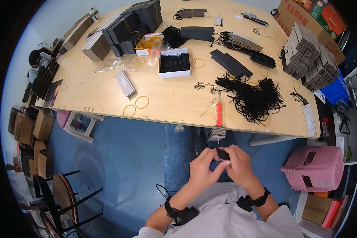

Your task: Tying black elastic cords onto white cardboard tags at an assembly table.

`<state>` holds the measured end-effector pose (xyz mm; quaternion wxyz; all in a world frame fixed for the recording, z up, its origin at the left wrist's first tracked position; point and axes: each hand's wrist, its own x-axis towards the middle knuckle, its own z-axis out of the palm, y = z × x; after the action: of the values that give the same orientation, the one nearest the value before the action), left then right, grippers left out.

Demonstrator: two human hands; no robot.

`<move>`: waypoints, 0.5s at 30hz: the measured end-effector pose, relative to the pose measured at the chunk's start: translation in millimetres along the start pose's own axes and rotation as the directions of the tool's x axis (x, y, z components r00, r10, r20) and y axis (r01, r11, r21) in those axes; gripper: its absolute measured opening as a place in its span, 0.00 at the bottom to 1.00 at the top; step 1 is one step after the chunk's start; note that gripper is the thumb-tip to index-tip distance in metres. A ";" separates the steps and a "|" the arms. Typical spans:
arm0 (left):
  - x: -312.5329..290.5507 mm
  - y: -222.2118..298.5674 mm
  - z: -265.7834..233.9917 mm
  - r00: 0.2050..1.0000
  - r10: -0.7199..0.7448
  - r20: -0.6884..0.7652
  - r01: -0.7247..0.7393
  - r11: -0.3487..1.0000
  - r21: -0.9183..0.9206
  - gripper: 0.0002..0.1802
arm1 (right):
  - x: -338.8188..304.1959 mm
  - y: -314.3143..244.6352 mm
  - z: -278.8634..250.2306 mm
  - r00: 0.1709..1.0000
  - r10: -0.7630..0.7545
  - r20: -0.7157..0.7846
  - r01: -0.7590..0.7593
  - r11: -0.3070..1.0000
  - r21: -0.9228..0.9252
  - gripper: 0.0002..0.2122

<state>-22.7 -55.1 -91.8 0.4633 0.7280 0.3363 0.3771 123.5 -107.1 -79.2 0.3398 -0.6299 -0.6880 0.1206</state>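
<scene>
Just off the table's near edge, my left hand (202,168) and my right hand (239,165) meet around a small dark rectangular piece (223,154), which looks like hang tags. Fingers of both hands are closed on it; part of it is hidden by them. Right beyond my fingertips, a stack of grey hang tags (216,133) sits at the table edge with a thin metal spike below it. Behind that stack lies a red-handled tool (219,114) with a thin shaft. A large heap of black cords (254,97) spreads to its right.
A white box of black strings (174,73), dark tag bundles (231,63) and rubber bands (142,102) lie across the table (174,107). Stacked grey tags (305,55) stand at the right. A pink crate (313,168) is on the right, a chair (63,194) on the left. Another person sits far left.
</scene>
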 end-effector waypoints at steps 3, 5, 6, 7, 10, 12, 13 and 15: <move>-2.7 -3.7 2.3 0.997 -0.076 0.005 0.076 0.995 -0.069 0.14 | 4.8 -7.1 -4.4 1.000 0.011 0.020 -0.010 1.000 -0.017 0.18; -4.7 -10.4 4.3 0.987 -0.158 -0.005 0.149 0.937 -0.316 0.11 | 2.9 -7.7 -6.1 0.999 0.011 0.051 -0.012 1.000 0.019 0.18; -4.7 -12.8 3.4 0.984 -0.180 -0.009 0.165 0.919 -0.358 0.07 | -0.5 -6.2 -3.8 0.998 0.060 0.032 -0.065 0.981 0.182 0.18; -3.8 -15.8 3.0 0.984 -0.178 -0.005 0.164 0.919 -0.359 0.07 | -3.1 -5.0 -2.1 0.994 0.109 0.021 -0.110 0.933 0.342 0.18; -2.3 -20.2 -0.2 0.963 -0.270 -0.002 0.231 0.826 -0.514 0.06 | -7.2 -2.8 -1.0 0.983 0.182 0.033 -0.182 0.918 0.352 0.15; -7.0 -25.0 -1.1 0.966 -0.258 -0.020 0.215 0.844 -0.492 0.07 | -10.2 -1.7 1.9 0.973 0.226 0.051 -0.229 0.901 0.369 0.14; -8.9 -27.5 -2.2 0.969 -0.245 -0.038 0.199 0.860 -0.470 0.07 | -12.2 -0.1 4.1 0.961 0.264 0.080 -0.272 0.858 0.436 0.12; -11.3 -30.8 -9.3 0.968 -0.251 -0.010 0.225 0.884 -0.410 0.07 | -17.3 5.7 10.1 0.947 0.299 0.114 -0.315 0.806 0.501 0.10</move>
<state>-40.5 -50.1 -120.4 0.6360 0.5570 0.3522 0.4016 121.3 -119.8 -95.5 0.4609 -0.6175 -0.5249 0.3616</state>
